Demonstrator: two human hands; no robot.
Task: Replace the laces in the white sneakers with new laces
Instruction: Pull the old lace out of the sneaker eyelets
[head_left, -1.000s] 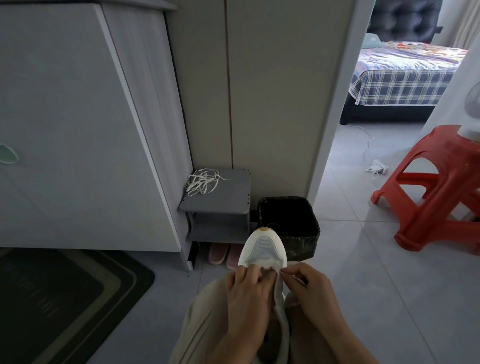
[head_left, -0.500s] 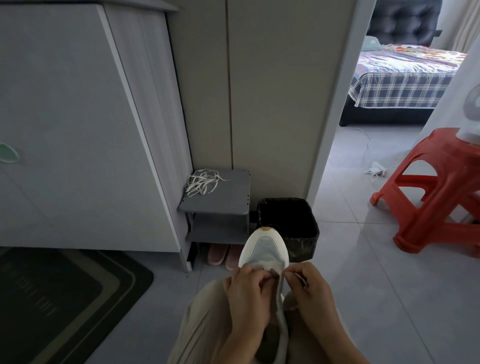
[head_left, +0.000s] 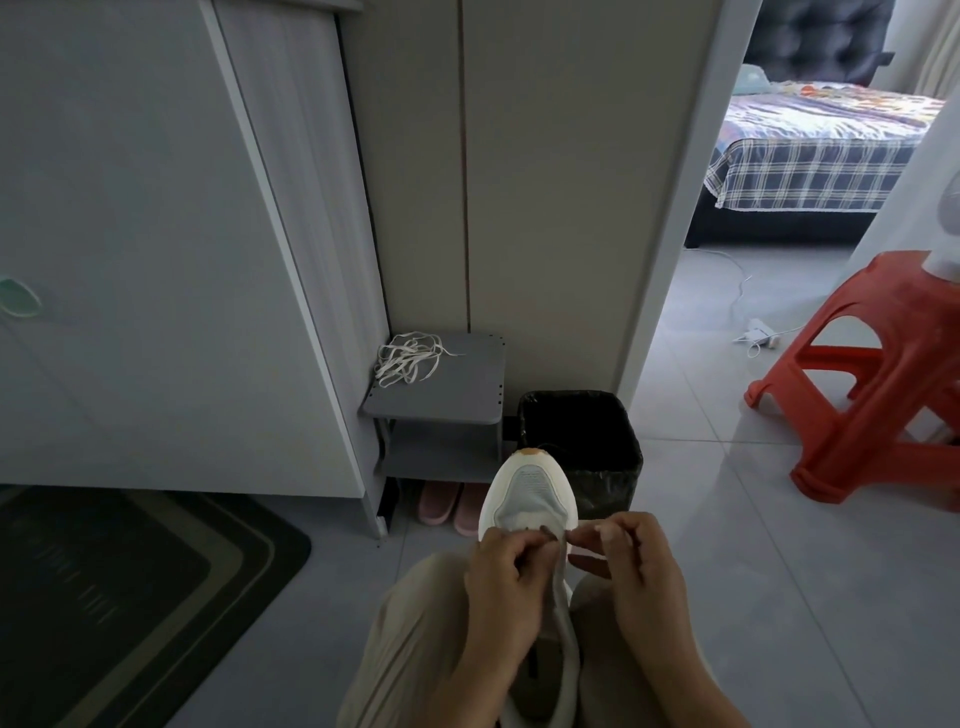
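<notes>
A white sneaker (head_left: 527, 493) lies on my lap with its toe pointing away from me. My left hand (head_left: 506, 582) grips the sneaker's left side near the front eyelets, fingers curled over the edge. My right hand (head_left: 631, 566) is just right of the tongue, its thumb and forefinger pinched together at the front eyelets; the lace between them is too small to make out. A loose bundle of white laces (head_left: 408, 356) lies on the grey shelf unit (head_left: 457, 395) ahead.
A black bin (head_left: 584, 441) stands behind the sneaker's toe. Pink slippers (head_left: 449, 501) sit under the shelf unit. A white cabinet (head_left: 156, 260) is at the left, a dark mat (head_left: 130, 587) on the floor, a red stool (head_left: 872, 384) at the right.
My right hand has pulled slightly to the right, away from the sneaker's tongue, with the fingertips pinched. My left hand has stayed on the sneaker.
</notes>
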